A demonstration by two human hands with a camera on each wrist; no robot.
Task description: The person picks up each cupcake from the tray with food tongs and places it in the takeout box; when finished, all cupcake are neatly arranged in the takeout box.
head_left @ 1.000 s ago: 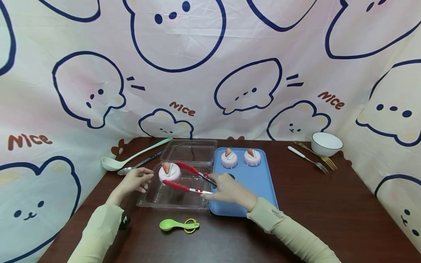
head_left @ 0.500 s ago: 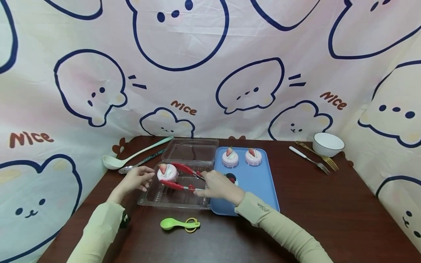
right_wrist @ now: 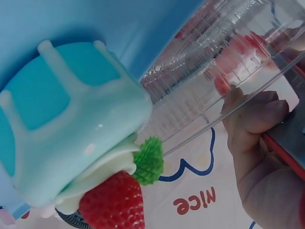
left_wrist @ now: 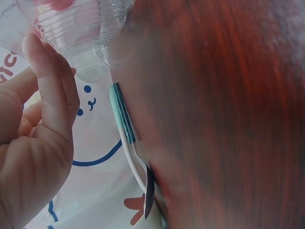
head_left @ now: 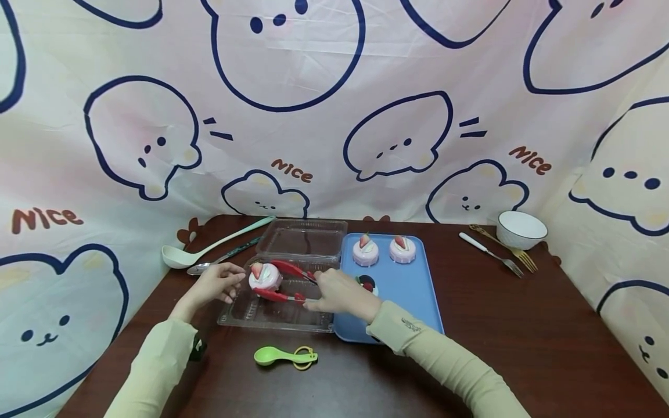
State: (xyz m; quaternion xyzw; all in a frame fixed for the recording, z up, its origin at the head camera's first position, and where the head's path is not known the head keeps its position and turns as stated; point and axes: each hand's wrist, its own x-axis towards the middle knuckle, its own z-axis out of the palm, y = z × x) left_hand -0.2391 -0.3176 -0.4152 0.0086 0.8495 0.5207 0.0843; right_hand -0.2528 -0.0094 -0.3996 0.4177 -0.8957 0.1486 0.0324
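Note:
My right hand (head_left: 342, 293) grips a pair of red-tipped tongs (head_left: 272, 295). Their arms lie on either side of a pink cake (head_left: 265, 278) topped with a strawberry slice, at the left end of a clear plastic clamshell box (head_left: 292, 321). My left hand (head_left: 216, 284) is beside the box's left edge with loosely bent fingers; in the left wrist view a fingertip (left_wrist: 34, 45) is right at the clear wall. Two similar pink cakes (head_left: 365, 252) sit on the blue tray (head_left: 407, 307). A blue cake (right_wrist: 71, 119) with a strawberry fills the right wrist view, and is mostly hidden by my right hand in the head view.
The box's lid (head_left: 303, 239) lies open toward the back. A ladle (head_left: 180, 256) and a metal spoon (head_left: 198, 268) lie at left. Green measuring spoons (head_left: 269, 356) lie in front. Two forks (head_left: 502, 261) and a white bowl (head_left: 520, 229) are at back right.
My right hand and the tongs have moved left with the pink cake, toward the box's left end. The cake behind my right hand shows more. My left hand stays nearly in place.

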